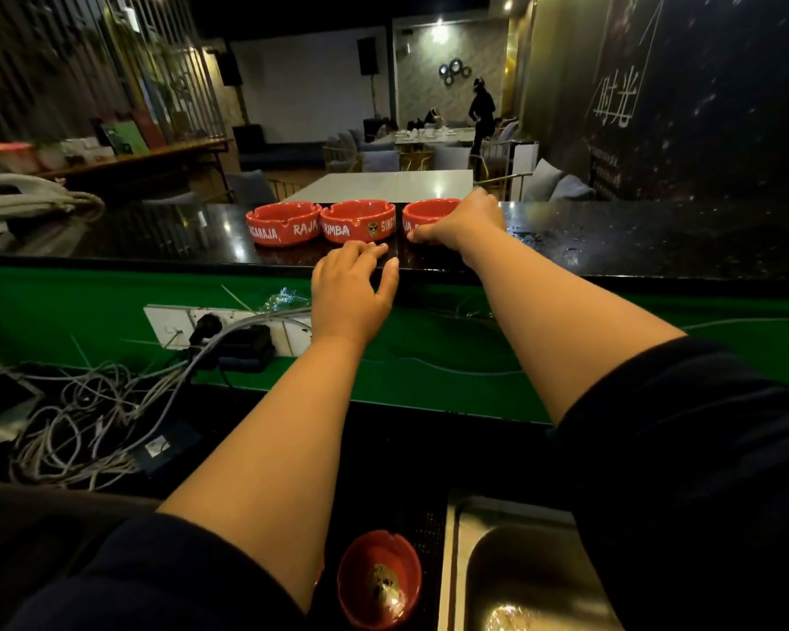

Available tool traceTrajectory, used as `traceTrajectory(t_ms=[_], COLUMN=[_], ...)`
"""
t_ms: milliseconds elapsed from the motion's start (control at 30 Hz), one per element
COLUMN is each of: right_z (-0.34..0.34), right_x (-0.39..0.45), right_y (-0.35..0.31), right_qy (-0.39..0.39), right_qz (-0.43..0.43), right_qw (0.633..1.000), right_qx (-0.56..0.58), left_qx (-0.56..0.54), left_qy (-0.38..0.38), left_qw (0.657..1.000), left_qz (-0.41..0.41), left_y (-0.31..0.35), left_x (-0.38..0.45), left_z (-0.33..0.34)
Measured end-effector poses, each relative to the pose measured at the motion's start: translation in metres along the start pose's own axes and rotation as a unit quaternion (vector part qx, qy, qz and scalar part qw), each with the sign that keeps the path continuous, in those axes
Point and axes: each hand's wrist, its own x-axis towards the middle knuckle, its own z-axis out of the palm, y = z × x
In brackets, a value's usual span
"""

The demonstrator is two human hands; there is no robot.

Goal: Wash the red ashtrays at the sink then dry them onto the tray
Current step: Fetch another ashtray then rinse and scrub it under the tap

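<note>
Three red ashtrays stand in a row on the black bar counter (156, 234): the left ashtray (283, 221), the middle ashtray (358, 220) and the right ashtray (422, 216). My right hand (463, 218) grips the right ashtray, fingers over its far rim and thumb on its near side. My left hand (354, 284) rests flat on the counter's front edge, just in front of the middle ashtray, fingers straight. A fourth red ashtray (379, 578) with residue inside sits low by the steel sink (529, 580).
Below the counter a green wall carries a power strip (228, 327) and a tangle of grey cables (78, 421). A white telephone (19, 195) sits at the counter's left end. Dining tables, chairs and a standing person (481, 116) are in the room beyond.
</note>
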Motion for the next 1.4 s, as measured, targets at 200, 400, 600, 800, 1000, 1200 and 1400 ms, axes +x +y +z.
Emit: traceTrajectory(t_ms=[200, 400, 600, 800, 1000, 1200, 1400], right_z=[-0.019, -0.046, -0.055, -0.045, -0.03, -0.031, -0.035], right_x=[-0.029, -0.098, -0.189, -0.29, -0.375, -0.429, -0.455], right_y=[0.012, 0.038, 0.075, 0.139, 0.225, 0.3, 0.359], right_qy=[0.029, 0.043, 0.037, 0.044, 0.023, 0.016, 0.01], right_qz=[-0.039, -0.096, -0.083, -0.055, 0.037, 0.103, 0.15], right_qw=[0.998, 0.992, 0.992, 0.991, 0.994, 0.991, 0.985], right_qx=[0.029, 0.071, 0.092, 0.114, 0.103, 0.086, 0.082], left_qx=[-0.034, -0.232, -0.401, -0.472, -0.432, -0.42, -0.385], left_qy=[-0.155, -0.158, -0.15, -0.198, -0.279, -0.362, -0.414], left_qw=[0.985, 0.947, 0.877, 0.821, 0.819, 0.797, 0.787], left_qz=[-0.06, -0.154, -0.218, -0.255, -0.255, -0.238, -0.246], left_y=[0.011, 0.042, 0.075, 0.106, 0.123, 0.159, 0.192], left_x=[0.017, -0.003, -0.07, -0.176, -0.277, -0.347, -0.393], left_z=[-0.026, -0.059, -0.073, -0.07, -0.041, -0.012, 0.014])
